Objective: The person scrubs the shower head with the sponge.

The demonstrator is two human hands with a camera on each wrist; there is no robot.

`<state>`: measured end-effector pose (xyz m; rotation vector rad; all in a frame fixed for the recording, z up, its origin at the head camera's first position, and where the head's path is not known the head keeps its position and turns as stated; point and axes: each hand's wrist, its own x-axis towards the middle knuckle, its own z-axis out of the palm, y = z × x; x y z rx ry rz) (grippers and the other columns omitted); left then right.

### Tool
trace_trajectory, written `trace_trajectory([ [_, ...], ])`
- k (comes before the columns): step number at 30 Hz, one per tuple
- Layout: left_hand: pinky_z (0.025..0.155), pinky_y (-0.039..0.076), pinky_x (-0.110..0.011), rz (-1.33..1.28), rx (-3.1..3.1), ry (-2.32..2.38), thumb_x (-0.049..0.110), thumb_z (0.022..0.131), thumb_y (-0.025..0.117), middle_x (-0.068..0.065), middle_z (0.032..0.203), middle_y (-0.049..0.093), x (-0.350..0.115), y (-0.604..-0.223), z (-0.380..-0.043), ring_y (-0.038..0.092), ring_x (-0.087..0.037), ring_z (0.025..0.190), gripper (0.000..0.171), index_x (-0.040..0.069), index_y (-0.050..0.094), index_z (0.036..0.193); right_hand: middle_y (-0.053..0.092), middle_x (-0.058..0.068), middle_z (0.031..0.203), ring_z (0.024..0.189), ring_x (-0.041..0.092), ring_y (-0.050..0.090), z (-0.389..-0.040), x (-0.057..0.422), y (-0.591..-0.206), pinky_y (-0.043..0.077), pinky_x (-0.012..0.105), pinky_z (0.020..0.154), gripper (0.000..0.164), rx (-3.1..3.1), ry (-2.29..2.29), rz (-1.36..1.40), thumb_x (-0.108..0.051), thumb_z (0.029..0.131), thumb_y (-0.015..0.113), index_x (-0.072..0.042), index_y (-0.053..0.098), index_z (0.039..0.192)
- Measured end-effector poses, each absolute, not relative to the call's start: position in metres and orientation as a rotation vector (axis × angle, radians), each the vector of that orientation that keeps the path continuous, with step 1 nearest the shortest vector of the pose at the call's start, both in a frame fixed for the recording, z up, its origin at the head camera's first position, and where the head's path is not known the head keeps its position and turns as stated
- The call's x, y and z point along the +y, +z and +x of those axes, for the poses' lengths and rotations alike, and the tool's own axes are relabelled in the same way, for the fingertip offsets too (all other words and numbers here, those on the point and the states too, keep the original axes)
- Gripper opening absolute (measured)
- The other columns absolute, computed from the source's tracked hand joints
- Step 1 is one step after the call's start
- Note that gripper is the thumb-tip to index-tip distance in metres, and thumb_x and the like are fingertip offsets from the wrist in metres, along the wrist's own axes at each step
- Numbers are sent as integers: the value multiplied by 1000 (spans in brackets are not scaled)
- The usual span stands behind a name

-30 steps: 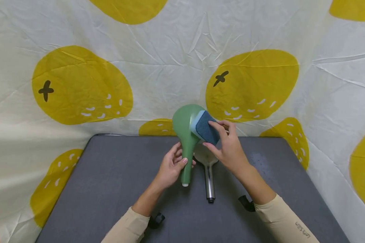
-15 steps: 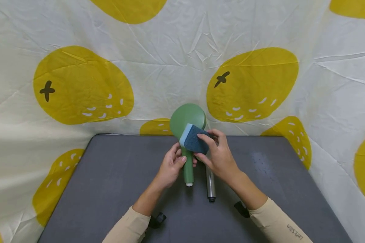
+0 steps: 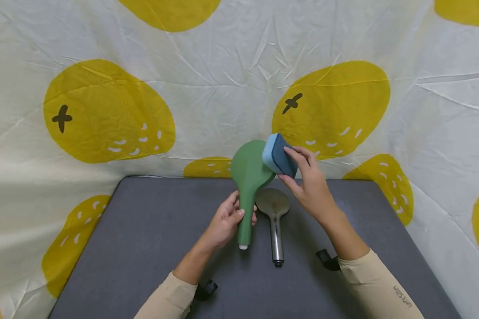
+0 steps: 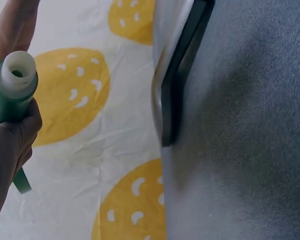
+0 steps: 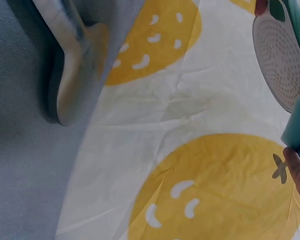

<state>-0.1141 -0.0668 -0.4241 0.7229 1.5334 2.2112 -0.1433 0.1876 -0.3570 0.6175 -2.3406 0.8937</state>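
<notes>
My left hand grips the handle of a green shower head, held up with its back toward the head camera. Its pale, perforated spray face shows in the right wrist view. The white threaded end of the handle points at the left wrist camera. Between thumb and fingers my right hand pinches a sponge, light blue with a dark blue scouring side. Its light blue side lies against the right edge of the shower head. Below them a metallic shower head lies on the table, touched by neither hand.
The dark grey table runs back to a white curtain printed with yellow fruit. Black straps sit at both wrists, by the beige sleeves.
The sponge first went down and left to the green shower head's neck, then up and right to its edge. The green shower head turned back and forth slightly. The metallic one stayed put.
</notes>
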Motion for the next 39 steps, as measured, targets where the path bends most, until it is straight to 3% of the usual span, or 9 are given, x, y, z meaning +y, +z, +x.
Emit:
trace_trajectory([
  [6,81,60,-29,642,1463,2252,5,106,39,-8,109,60,-65,-427,-116,66,-12,84,56,-5,22,159,45,24,145,135,39,47,-143,189,-354,47,57,108,75,-2342,899,608,-6,85,84,-10,50,152],
  [14,69,58,-25,547,1688,2221,9,104,60,-5,92,59,-60,-428,-115,64,-11,70,49,-7,41,147,41,27,146,132,38,48,-134,178,-355,50,53,102,75,-2316,883,708,-4,85,84,-9,49,152],
  [21,78,59,-32,508,1800,2146,11,104,62,-4,89,64,-61,-431,-120,64,-15,79,42,-5,50,141,39,29,146,132,39,48,-125,168,-360,51,54,103,73,-2320,858,763,-5,84,85,-9,53,149],
  [28,77,54,-25,543,1732,2011,12,103,63,-2,100,63,-66,-435,-123,61,-11,85,45,-8,52,142,38,31,147,134,41,46,-119,163,-364,54,54,100,74,-2293,814,861,-3,80,87,-9,55,147],
  [32,82,59,-27,584,1737,1958,12,102,66,-16,118,66,-64,-437,-122,68,-10,92,55,-7,45,149,41,30,145,132,42,45,-117,162,-364,56,53,94,76,-2279,689,895,-7,78,90,-12,57,146],
  [35,88,61,-31,588,1799,1968,12,100,69,-25,130,63,-61,-436,-122,72,-16,102,60,-6,43,151,43,31,144,130,44,46,-114,160,-362,56,54,91,78,-2260,592,931,-9,76,92,-13,57,146],
  [39,88,62,-33,572,1924,1978,9,96,74,-29,130,62,-57,-434,-120,72,-27,107,58,-3,50,148,44,30,144,129,45,46,-108,159,-360,57,56,92,63,-2250,505,973,-20,88,84,-15,57,145],
])
